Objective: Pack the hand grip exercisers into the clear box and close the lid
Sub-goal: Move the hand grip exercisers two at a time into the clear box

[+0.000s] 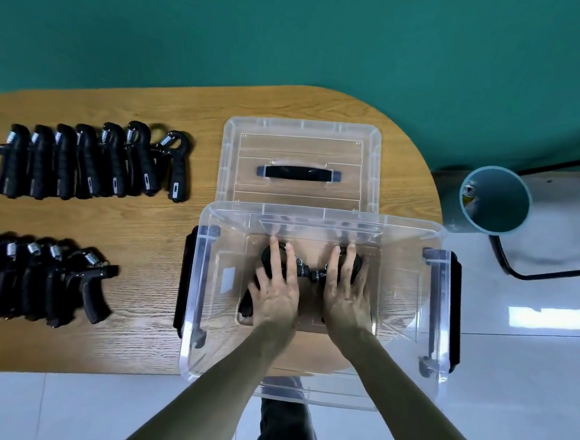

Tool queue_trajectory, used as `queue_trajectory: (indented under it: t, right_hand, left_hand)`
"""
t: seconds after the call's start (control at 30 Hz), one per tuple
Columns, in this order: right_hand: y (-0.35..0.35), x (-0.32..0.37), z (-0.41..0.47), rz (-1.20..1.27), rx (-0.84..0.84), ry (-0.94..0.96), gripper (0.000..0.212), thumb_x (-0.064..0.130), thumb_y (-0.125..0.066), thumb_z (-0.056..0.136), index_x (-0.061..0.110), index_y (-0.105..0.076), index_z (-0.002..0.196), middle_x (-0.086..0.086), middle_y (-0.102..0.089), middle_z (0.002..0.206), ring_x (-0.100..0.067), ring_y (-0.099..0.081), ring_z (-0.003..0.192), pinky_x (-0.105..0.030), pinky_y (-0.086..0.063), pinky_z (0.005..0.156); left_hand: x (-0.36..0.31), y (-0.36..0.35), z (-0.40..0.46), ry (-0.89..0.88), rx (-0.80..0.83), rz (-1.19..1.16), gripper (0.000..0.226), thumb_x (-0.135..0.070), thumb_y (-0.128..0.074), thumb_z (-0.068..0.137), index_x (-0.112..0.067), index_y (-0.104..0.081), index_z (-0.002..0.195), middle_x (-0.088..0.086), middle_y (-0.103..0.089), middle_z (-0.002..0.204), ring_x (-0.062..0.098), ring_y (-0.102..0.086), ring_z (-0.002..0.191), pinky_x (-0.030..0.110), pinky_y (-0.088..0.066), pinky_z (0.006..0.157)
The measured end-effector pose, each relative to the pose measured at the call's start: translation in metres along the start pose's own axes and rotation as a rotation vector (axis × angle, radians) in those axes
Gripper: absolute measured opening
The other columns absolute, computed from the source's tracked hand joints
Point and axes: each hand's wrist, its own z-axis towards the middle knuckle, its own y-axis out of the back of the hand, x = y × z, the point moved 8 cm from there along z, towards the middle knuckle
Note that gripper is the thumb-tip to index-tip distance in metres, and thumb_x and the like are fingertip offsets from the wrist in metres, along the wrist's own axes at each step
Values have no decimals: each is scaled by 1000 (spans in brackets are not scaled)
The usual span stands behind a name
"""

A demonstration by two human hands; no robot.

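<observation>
The clear box (205, 282) stands open at the table's near right edge. Both hands reach down inside it. My left hand (276, 294) lies flat over one black hand grip exerciser (268, 256) on the box floor. My right hand (345, 292) covers a second exerciser (319, 275); the two knobs meet between my hands. The clear lid (301, 134) with a black handle lies flat behind the box. Two rows of black exercisers lie on the table's left: a far row (90, 161) and a near row (37, 281).
The wooden table (143, 230) has a rounded right end. A teal cylindrical bin (492, 199) stands on the floor at the right, beside a black-framed chair. White tiled floor lies below, and my legs show under the box.
</observation>
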Motion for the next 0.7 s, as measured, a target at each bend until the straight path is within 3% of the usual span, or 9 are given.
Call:
queue_trajectory:
  t: [0.2, 0.5, 0.57, 0.7]
  right_hand:
    - [0, -1, -1, 29, -46, -15, 97, -5, -53, 87, 2, 18, 154, -24, 31, 156, -58, 5, 145, -56, -37, 110]
    - [-4, -2, 2, 15, -27, -16, 101, -3, -49, 91, 8, 33, 149, -20, 43, 151, -55, 19, 145, -54, -18, 120]
    - [2, -2, 4, 4, -31, -36, 103, 3, -58, 91, 12, 23, 155, -20, 31, 158, -52, 13, 148, -56, -15, 121]
    - [23, -3, 0, -91, -86, -69, 102, 34, -77, 80, 13, -15, 158, -29, -16, 161, -48, -12, 149, -60, -14, 119]
  left_hand:
    - [2, -3, 3, 1, 23, -18, 117, 24, -51, 80, -19, 27, 154, 7, 46, 155, 39, -29, 134, 52, -36, 113]
    - [5, -10, 5, -9, -35, -45, 108, 4, -58, 93, -21, 29, 153, 6, 47, 155, 39, -31, 135, 54, -39, 111]
    - [5, -8, 5, -48, -23, -92, 92, -14, -49, 103, -21, 28, 154, 6, 47, 154, 42, -27, 140, 56, -34, 114]
    - [6, 18, -8, -97, -78, -94, 67, -41, -27, 107, -17, 5, 160, 8, 33, 162, 37, 2, 154, 54, -18, 122]
